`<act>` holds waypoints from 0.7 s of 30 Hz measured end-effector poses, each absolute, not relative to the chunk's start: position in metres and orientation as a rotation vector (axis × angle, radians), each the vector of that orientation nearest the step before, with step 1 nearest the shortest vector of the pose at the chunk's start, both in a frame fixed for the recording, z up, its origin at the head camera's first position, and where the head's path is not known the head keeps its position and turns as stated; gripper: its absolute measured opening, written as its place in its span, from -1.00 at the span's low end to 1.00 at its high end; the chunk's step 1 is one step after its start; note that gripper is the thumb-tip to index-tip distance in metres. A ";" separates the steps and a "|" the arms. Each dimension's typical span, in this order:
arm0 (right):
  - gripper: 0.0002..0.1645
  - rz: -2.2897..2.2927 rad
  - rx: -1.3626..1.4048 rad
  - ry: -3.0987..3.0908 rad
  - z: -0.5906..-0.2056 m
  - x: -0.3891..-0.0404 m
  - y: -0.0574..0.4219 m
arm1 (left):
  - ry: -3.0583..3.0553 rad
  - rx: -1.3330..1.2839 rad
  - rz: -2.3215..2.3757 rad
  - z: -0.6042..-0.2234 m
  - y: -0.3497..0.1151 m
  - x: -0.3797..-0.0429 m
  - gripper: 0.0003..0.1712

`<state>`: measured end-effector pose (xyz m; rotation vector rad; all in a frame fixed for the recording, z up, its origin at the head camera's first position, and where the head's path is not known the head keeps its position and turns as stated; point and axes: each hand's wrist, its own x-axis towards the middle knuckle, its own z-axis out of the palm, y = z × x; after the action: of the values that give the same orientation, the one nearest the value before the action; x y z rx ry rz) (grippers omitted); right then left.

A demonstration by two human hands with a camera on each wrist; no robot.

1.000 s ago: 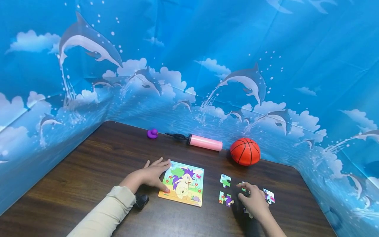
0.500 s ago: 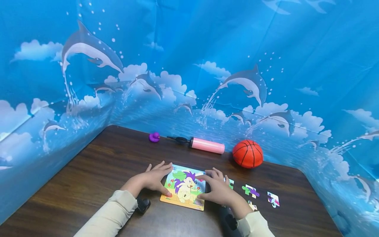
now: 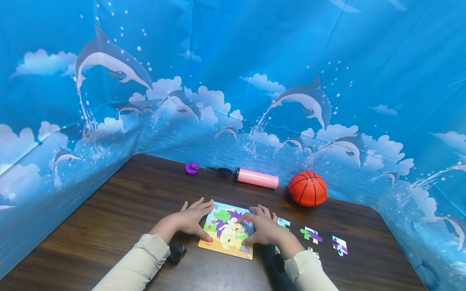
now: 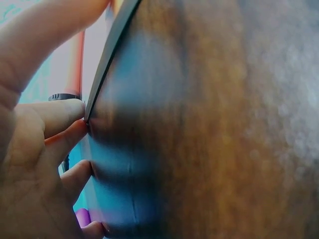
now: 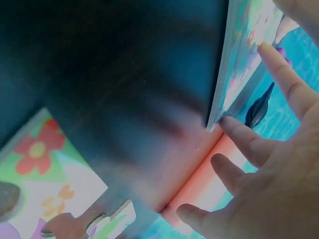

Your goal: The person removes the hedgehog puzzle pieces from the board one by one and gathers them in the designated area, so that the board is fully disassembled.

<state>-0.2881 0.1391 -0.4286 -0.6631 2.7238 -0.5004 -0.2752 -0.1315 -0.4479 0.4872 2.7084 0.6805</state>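
Note:
A square hedgehog picture puzzle board [image 3: 229,230] lies on the table between both hands. My left hand [image 3: 185,220] rests at its left side, thumb on the lower left of the picture and fingers spread at the upper left corner. In the left wrist view, two fingertips [image 4: 75,108] meet the edge of the board. My right hand [image 3: 265,228] spans the right side, covering part of the picture. The right wrist view has its index finger on the board's face and another fingertip [image 5: 229,124] at the corner, the other fingers spread.
Loose jigsaw pieces lie right of the board, among them a green and purple piece [image 3: 311,234] and a white and purple one [image 3: 340,245]. Behind stand a purple rubber duck [image 3: 191,168], a pink hand pump [image 3: 257,178] and a red basketball [image 3: 308,189]. A dolphin-print curtain [image 3: 233,81] surrounds the table.
My right hand has moved left from the loose pieces to the board's right side, and over the last half second it barely shifts. The left hand stays at the board's left side.

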 end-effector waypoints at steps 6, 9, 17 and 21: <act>-0.32 -0.516 -0.711 2.766 -0.429 -0.288 0.136 | 2.707 0.491 0.680 -0.447 -0.131 -0.275 0.22; -0.33 -0.554 -0.744 2.793 -0.431 -0.285 0.134 | 2.708 0.498 0.685 -0.446 -0.131 -0.274 0.22; -0.69 -0.745 -0.781 2.860 -0.437 -0.277 0.130 | 2.711 0.497 0.688 -0.446 -0.131 -0.273 0.22; -0.86 -0.889 -0.758 2.860 -0.438 -0.275 0.127 | 2.717 0.493 0.679 -0.447 -0.131 -0.274 0.22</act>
<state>-0.2746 0.1274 -0.4381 -0.7581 2.8605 -0.8892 -0.2739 -0.1306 -0.4474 0.4930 2.7175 0.6795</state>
